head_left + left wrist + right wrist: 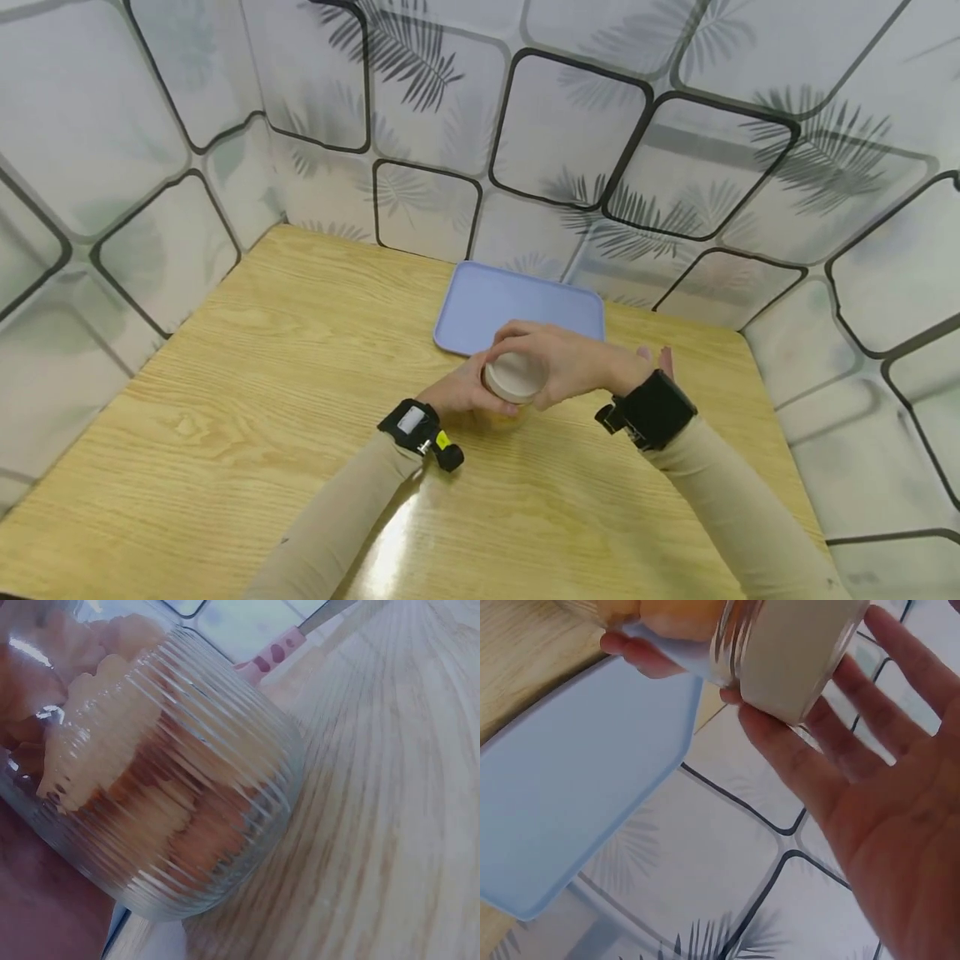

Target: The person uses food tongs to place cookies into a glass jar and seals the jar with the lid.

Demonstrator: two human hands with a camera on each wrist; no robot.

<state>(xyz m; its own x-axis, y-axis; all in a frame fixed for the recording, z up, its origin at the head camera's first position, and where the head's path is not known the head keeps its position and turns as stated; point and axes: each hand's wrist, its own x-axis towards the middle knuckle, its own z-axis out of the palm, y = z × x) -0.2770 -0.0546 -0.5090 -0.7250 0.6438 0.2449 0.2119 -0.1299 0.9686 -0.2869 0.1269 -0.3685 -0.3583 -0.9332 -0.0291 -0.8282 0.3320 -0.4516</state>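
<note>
A ribbed clear glass jar (172,795) with orange-brown and pale pieces inside stands tilted over the wooden table, topped by a whitish lid (517,377). My left hand (468,390) grips the jar around its body, just below the lid. From the other side, my right hand (562,360) holds the lid by its rim, thumb and fingers spread around its edge. In the right wrist view, the lid (802,660) still sits on the jar's mouth. The kind of pieces in the jar cannot be told.
Behind the hands lies a blue rectangular tray (517,300), partly covered by the right hand. Patterned curtain walls (427,208) border the wooden table (300,333). A pink thing with darker spots (274,656) shows behind the jar in the left wrist view.
</note>
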